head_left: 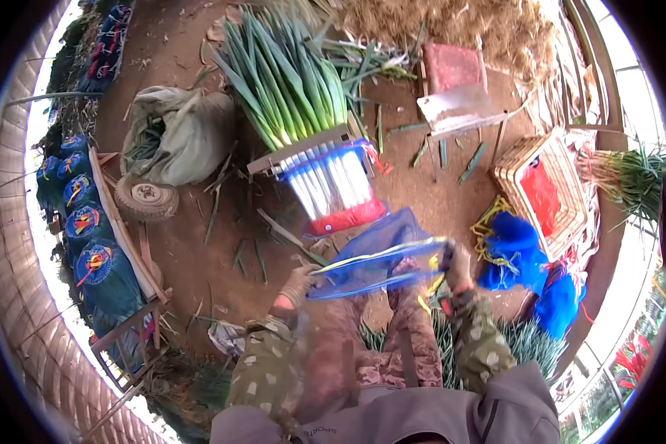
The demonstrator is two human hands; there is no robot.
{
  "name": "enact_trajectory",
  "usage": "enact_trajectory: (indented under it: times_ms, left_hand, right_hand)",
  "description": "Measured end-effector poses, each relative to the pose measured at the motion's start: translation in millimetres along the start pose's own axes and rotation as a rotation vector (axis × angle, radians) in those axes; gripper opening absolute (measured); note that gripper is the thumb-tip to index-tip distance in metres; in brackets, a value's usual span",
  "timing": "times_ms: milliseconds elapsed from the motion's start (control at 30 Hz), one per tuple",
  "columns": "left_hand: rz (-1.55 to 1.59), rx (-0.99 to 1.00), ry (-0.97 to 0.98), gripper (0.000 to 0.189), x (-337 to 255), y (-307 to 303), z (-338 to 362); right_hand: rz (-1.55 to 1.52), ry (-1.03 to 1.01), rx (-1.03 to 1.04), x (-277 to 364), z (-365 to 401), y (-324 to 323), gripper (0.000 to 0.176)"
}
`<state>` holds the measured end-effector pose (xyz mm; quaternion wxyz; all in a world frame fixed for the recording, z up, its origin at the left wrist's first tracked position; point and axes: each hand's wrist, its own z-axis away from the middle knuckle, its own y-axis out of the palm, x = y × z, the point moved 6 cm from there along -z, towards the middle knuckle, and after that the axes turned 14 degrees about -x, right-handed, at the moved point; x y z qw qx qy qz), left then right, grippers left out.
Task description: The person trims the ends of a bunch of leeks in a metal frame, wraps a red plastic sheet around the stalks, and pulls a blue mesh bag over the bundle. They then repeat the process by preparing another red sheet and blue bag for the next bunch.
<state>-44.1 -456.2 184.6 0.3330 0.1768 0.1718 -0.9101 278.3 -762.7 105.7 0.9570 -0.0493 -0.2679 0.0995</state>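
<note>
A blue mesh bag (377,251) with a yellow band along its rim is stretched wide across my lap. My left hand (297,286), gloved, grips the rim at one end. At the other end my right hand (457,268) is closed on the same rim, with yellow cord hanging nearby. Just beyond the bag, a bundle of leeks (288,96) lies in a metal frame (303,148), green tops pointing away. The white stalks are wrapped in blue netting, and a red piece (348,217) covers their near end.
A wicker basket (544,185) holding red material stands at right, beside a pile of blue mesh bags (512,248). A red-topped stool (453,68) is farther back. At left are a cloth sack (181,133), a wheel (146,198) and a cart (118,229) of netted bundles.
</note>
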Motion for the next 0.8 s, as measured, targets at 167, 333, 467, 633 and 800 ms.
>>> enact_trajectory:
  times_ms: [167,333,467,633,800]
  left_hand:
    - [0.167,0.084,0.029,0.020,-14.6,26.3,21.8]
    - [0.370,-0.170,0.115,0.023,-47.5,-10.8,-73.1]
    - [-0.349,-0.420,0.227,0.033,70.9,-25.3,-213.7]
    - [-1.094,0.170,0.185,0.033,365.6,59.8,-121.9]
    - [-1.004,0.457,-0.081,0.045,376.9,-1.8,-111.0]
  right_hand:
    - [0.059,-0.220,-0.018,77.5,-39.6,77.6,0.016]
    - [0.405,-0.907,0.111,112.6,-57.0,174.7,0.028]
    - [0.599,-0.776,0.112,45.6,-85.0,211.1,0.033]
    - [1.668,-0.872,0.885,-247.2,-69.7,181.2,0.026]
    - [1.788,-0.700,0.762,-355.0,-76.8,153.1,0.020]
